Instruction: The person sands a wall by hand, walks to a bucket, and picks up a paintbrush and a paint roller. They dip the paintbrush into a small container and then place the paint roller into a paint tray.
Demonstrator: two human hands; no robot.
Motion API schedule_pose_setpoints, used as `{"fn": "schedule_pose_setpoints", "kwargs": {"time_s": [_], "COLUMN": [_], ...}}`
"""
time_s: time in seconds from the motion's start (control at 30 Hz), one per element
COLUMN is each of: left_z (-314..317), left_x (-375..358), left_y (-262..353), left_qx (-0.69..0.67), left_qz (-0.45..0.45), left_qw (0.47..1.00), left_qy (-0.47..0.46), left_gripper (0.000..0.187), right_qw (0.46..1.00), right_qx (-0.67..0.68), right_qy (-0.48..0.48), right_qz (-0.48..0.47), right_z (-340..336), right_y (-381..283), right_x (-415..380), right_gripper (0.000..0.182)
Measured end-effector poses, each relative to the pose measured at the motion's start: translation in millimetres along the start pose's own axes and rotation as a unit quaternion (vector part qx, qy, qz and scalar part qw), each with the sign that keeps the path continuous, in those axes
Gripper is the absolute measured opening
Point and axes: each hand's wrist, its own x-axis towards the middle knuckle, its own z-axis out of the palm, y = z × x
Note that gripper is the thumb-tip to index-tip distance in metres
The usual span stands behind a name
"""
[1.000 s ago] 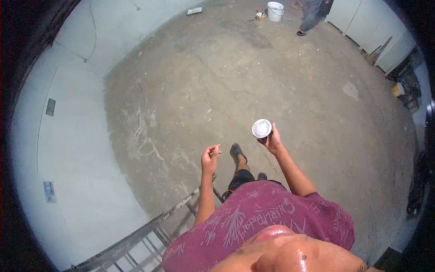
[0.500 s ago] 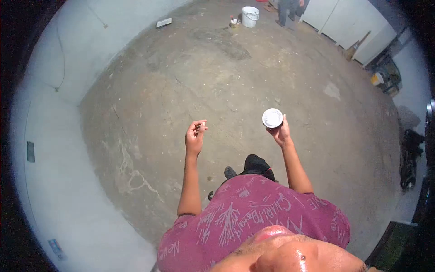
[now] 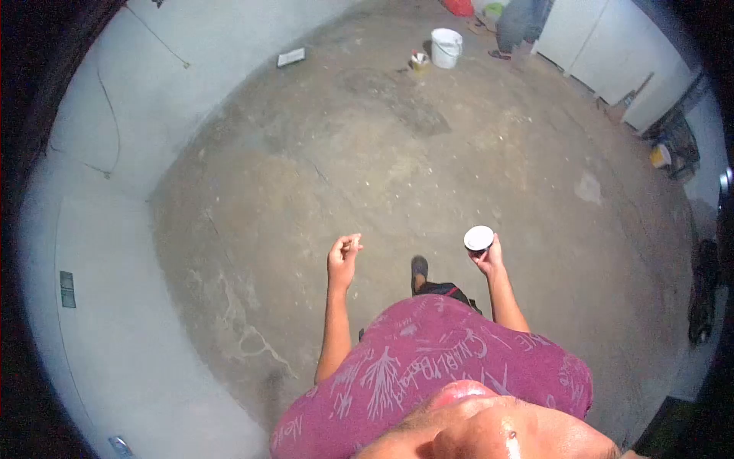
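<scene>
From the head camera, which looked steeply down over the person's maroon printed shirt [image 3: 428,367], both bare forearms were raised in front of the body above a rough concrete floor [image 3: 367,176]. The right hand [image 3: 488,260] was closed around a small round container [image 3: 479,239], its fingers wrapped on the body beneath a pale, whitish top that faced up toward the camera; the container sat above the hand, out to the right of the person's dark shoe [image 3: 419,268], which was planted on the floor between the two arms. The left hand [image 3: 343,256] was held up at about the same height, well apart from the container, with its fingers curled in and the fingertips pinched together at the top; something small and pale seemed to be caught between them, but it was too tiny to tell what. At the far end of the floor stood a white bucket [image 3: 446,47], with a small tin [image 3: 418,60] just beside it on its left and a flat pale slab [image 3: 291,56] farther left near the grey wall [image 3: 115,229]. Another person's legs [image 3: 514,30] stood just right of the bucket, near white panels [image 3: 612,53] leaning along the far right edge.
</scene>
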Motion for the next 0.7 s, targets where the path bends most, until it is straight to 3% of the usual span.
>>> {"fn": "schedule_pose_setpoints", "kwargs": {"time_s": [0.03, 0.07, 0.13, 0.2, 0.3, 0.37, 0.4, 0.43, 0.47, 0.5, 0.53, 0.57, 0.6, 0.7], "left_z": [-1.2, -6.4, -21.5, -29.2, -34.8, -47.1, -53.9, -71.8, -85.9, -99.6, -126.4, -198.0, -211.0, -177.4], "left_x": [25.8, 52.4, 97.1, 128.0, 155.5, 182.4, 192.9, 200.7, 208.2, 197.0, 204.1, 186.6, 195.6, 262.2], "left_y": [8.4, 7.3, -10.5, 4.2, 34.3, 54.5, 96.0, 146.7, 198.5, 234.0, 264.3, 288.7, 312.5, 327.1], "left_qx": [0.012, 0.012, -0.014, -0.005, -0.021, 0.019, 0.070, 0.267, 0.277, 0.330, 0.271, 0.368, 0.319, 0.188], "left_qz": [-0.014, -0.012, 0.030, 0.024, 0.033, 0.159, 0.224, 0.347, 0.498, 0.513, 0.656, 0.737, 0.803, 0.860], "left_qw": [1.000, 0.999, 0.999, 0.997, 0.992, 0.968, 0.942, 0.854, 0.764, 0.694, 0.575, 0.395, 0.355, 0.406], "left_qy": [0.024, 0.028, 0.041, 0.073, 0.120, 0.193, 0.241, 0.281, 0.302, 0.381, 0.405, 0.407, 0.357, 0.244], "left_gripper": [0.024, 0.024, 0.024, 0.024, 0.023, 0.024, 0.023, 0.025, 0.019, 0.020, 0.022, 0.024, 0.024, 0.023], "right_qw": [0.999, 0.999, 0.978, 0.967, 0.961, 0.951, 0.950, 0.950, 0.944, 0.945, 0.943, 0.940, 0.942, 0.952], "right_qx": [-0.028, -0.048, -0.180, -0.202, -0.206, -0.204, -0.208, -0.213, -0.228, -0.239, -0.252, -0.264, -0.268, -0.285], "right_qy": [-0.028, 0.003, -0.104, -0.155, -0.179, -0.233, -0.232, -0.227, -0.236, -0.218, -0.212, -0.209, -0.194, -0.098], "right_qz": [0.008, -0.005, -0.010, -0.014, -0.034, -0.009, 0.004, 0.019, 0.020, 0.037, 0.048, 0.057, 0.057, 0.056], "right_z": [38.9, 83.6, 180.7, 247.6, 345.6, 381.5, 392.8, 398.9, 399.4, 388.9, 385.5, 382.8, 381.1, 361.3], "right_y": [-17.9, -26.9, -58.5, -68.1, -80.5, -78.5, -73.5, -67.8, -62.2, -61.1, -60.0, -58.0, -57.9, -46.1], "right_x": [28.7, 63.4, 86.0, 144.1, 154.2, 177.3, 192.8, 208.1, 217.0, 231.7, 249.4, 264.9, 279.9, 301.9], "right_gripper": [0.055, 0.057, 0.058, 0.062, 0.067, 0.064, 0.065, 0.065, 0.065, 0.064, 0.064, 0.065, 0.065, 0.062]}}
